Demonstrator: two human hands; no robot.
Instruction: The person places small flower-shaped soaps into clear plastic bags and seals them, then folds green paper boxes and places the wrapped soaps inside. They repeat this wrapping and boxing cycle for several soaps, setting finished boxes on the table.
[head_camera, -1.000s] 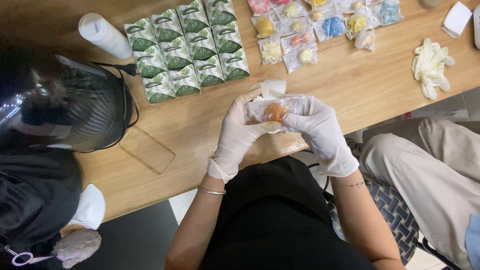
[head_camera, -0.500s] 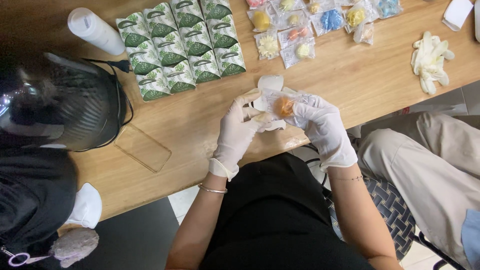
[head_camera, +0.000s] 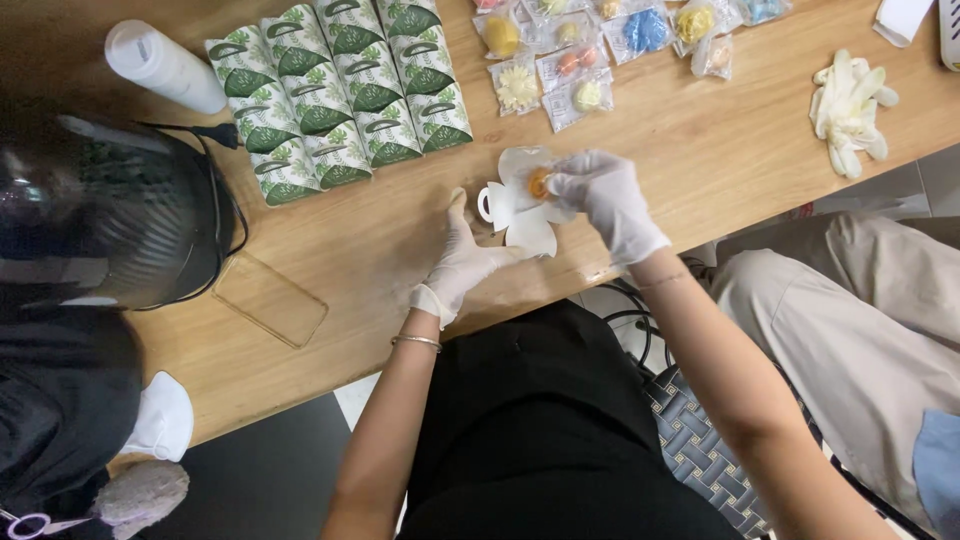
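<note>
Currently: flat white card box (head_camera: 520, 205), light, bendy, creases easily; left hand (head_camera: 462, 262) pins edge; right hand (head_camera: 600, 195) pinches orange sweet (head_camera: 539, 184), prob. fragile.

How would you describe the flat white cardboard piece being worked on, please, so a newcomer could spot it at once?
Start at the long wooden table and find the block of green leaf-printed boxes. Just toward the person from it, between the gloved left hand and right hand, lies the white unfolded box blank. Unlike the folded green boxes, it is flat, plain white, and carries a small orange piece.
</note>
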